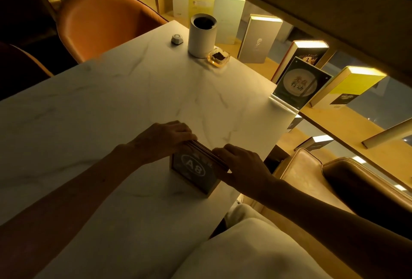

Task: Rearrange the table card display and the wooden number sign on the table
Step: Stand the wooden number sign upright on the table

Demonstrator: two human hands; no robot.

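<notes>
The wooden number sign [194, 170], a block with "A8" in a white oval on its dark face, stands upright near the front right edge of the white marble table [133, 91]. My left hand [165, 138] grips its top left corner. My right hand [242, 168] holds its top right edge and side. The table card display [299, 83], a clear acrylic stand with a dark card showing a pale disc and characters, stands at the table's right edge, apart from both hands.
A white cylindrical bin [201, 35], a small grey call button [177, 39] and a glass ashtray [219, 57] sit at the far side. Books [259, 39] stand on a lit shelf to the right. An orange chair [100, 22] and a tan seat [312, 174] flank the table.
</notes>
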